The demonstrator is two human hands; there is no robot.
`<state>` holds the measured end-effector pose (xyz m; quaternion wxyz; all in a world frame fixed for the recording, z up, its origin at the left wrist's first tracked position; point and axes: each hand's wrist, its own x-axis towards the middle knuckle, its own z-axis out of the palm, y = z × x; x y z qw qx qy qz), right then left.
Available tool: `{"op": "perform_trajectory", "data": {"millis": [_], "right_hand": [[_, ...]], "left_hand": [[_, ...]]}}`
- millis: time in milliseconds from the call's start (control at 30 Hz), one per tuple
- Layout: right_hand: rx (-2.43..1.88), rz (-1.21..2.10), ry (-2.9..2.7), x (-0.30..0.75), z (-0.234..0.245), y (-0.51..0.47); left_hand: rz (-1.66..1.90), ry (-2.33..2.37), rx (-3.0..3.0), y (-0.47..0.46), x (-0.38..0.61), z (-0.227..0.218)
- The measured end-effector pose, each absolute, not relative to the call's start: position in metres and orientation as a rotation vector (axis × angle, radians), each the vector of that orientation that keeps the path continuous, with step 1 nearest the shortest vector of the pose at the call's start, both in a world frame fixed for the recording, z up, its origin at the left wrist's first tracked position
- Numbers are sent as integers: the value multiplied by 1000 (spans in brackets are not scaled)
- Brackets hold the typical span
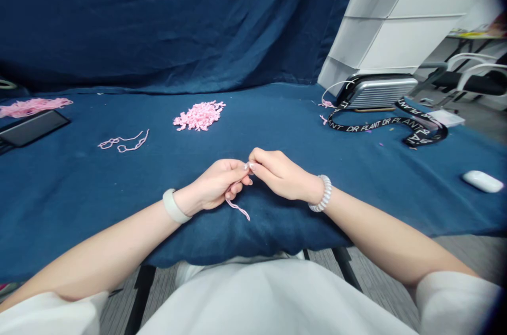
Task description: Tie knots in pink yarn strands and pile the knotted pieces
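Note:
My left hand (216, 184) and my right hand (277, 172) meet fingertip to fingertip over the front of the blue cloth-covered table (277, 134). Both pinch a short piece of pink yarn (237, 208), whose loose end hangs below my left fingers. A pale band is on my left wrist and a coiled white band on my right. Farther back lies a heap of small pink yarn pieces (199, 115), and to its left a longer loose pink strand (124, 142).
A dark tablet (31, 127) and more pink yarn (34, 106) lie at the far left. At the right back are a silver ribbed case (378, 92), a black lettered strap (388, 123) and a white mouse (482, 181). Blue cloth hangs behind; chairs stand far right.

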<state>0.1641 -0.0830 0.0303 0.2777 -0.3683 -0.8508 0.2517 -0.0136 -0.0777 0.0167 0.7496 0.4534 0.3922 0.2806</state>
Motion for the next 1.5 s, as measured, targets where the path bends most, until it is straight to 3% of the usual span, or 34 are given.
{"op": "perform_trajectory", "data": {"millis": [1500], "right_hand": [[-853,1421,-1689,155,12,-75]], "left_hand": [[568,823,942,-78,-13,17]]}}
